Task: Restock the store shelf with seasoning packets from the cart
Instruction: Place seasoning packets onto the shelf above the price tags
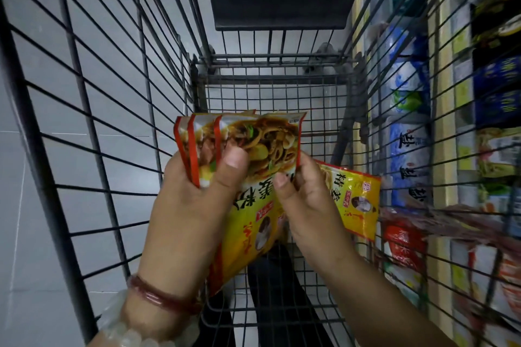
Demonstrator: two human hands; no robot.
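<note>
Head view into a wire cart (118,110). The left hand (186,205) grips a fanned stack of packets (253,149): its thumb (231,166) presses on the front packet, while the other fingers curl behind the stack and are hidden. The packets' red sealed edges stand just above the thumb, offset one behind another. The right hand (304,200) pinches the right edge of the front packet between thumb and curled fingers. A further packet (352,200) lies just behind the right fingers; whether they hold it cannot be told. All packets are held above the cart floor. The shelf (439,149), stocked with blurred goods, stands beyond the cart wall, right of the right fingers.
</note>
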